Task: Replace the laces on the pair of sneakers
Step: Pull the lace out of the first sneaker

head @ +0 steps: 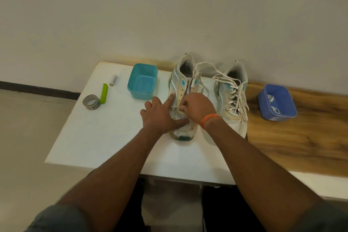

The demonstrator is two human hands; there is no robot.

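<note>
Two worn white sneakers with teal trim stand side by side on the table, toes toward me. The left sneaker (pixel 181 88) has most eyelets bare, and its loosened white lace (pixel 204 66) trails up and over toward the other shoe. My left hand (pixel 160 115) presses flat on this shoe's toe and side, index finger along the eyelet row. My right hand (pixel 197 108), with an orange band at the wrist, pinches the lace at a low eyelet. The right sneaker (pixel 232 98) is fully laced.
A teal tub (pixel 142 81) stands left of the shoes. Farther left lie a battery (pixel 113 80), a green clip (pixel 104 93) and a tape roll (pixel 91 102). A blue basket (pixel 276 102) holding white laces sits at the right on the wooden surface (pixel 301 137).
</note>
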